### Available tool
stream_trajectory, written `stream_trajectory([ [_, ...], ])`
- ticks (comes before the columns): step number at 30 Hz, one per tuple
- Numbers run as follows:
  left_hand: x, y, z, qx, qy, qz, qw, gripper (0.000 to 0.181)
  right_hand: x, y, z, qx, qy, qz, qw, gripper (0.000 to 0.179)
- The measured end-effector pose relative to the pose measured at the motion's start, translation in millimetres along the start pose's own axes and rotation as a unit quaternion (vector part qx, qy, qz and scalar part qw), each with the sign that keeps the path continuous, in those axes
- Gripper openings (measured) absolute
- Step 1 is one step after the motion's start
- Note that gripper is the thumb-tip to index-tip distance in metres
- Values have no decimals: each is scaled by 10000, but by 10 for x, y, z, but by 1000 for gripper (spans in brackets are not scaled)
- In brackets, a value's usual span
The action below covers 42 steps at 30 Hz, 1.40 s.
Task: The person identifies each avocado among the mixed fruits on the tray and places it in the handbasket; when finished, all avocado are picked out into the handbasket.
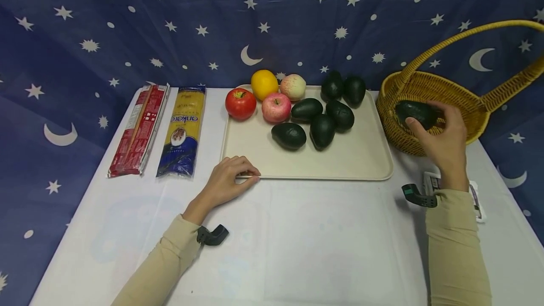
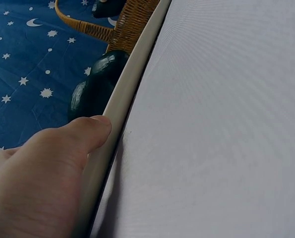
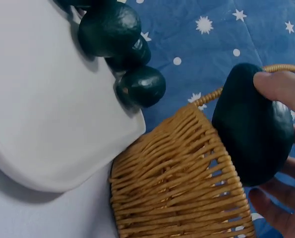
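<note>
My right hand [image 1: 446,138] holds a dark green avocado [image 1: 416,113] between thumb and fingers, over the opening of a brown wicker basket [image 1: 401,143]. In the right wrist view this avocado [image 3: 254,126] is beside the basket's rim. My left hand [image 1: 231,181] grips the near rim of a cream tray [image 1: 323,178] toward its left corner; in the left wrist view the thumb [image 2: 95,130] lies against that rim. Several more avocados [image 1: 289,136] lie on the tray. Beside them are a red tomato [image 1: 240,104], a pink apple [image 1: 276,107], an orange [image 1: 264,84] and a peach [image 1: 293,87].
At the left lie a red packet [image 1: 139,131] and a blue-and-yellow packet [image 1: 182,131]. The basket's tall handle [image 1: 467,32] arches above it at the far right. A white item [image 1: 476,202] lies partly under my right forearm. A starry blue cloth [image 1: 272,22] hangs behind.
</note>
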<state>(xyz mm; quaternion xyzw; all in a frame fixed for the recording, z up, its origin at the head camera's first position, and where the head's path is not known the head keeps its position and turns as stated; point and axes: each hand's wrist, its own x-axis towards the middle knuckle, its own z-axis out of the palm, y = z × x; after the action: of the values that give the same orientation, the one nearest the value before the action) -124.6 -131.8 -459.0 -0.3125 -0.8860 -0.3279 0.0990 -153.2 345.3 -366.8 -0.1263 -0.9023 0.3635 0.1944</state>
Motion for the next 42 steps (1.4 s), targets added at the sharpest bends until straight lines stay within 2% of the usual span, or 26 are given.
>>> stream_trajectory([
  [3, 1, -1, 8, -17, 28, 16, 10000, 9, 21, 32, -12, -177, -58, 361, 9992, 59],
  [11, -2, 20, 8, 28, -47, -37, 10000, 8, 72, 122, -32, -375, -379, 818, 9952, 71],
  [25, -5, 32, 1, 56, -32, -17, 10000, 8, 114, 153, -6, -915, -976, 903, 9869, 84],
  [30, -8, 10, -2, 68, -6, 15, 10000, 8, 150, 148, 11, -1140, -1354, 1036, 9787, 91],
  [37, -11, -6, 0, 94, -30, -17, 9999, 8, 179, 139, -31, -1480, -2068, 1274, 9587, 104],
  [42, -8, -7, 1, 169, -59, -30, 9998, 8, 209, 121, -46, -1628, -2275, 1410, 9497, 106],
])
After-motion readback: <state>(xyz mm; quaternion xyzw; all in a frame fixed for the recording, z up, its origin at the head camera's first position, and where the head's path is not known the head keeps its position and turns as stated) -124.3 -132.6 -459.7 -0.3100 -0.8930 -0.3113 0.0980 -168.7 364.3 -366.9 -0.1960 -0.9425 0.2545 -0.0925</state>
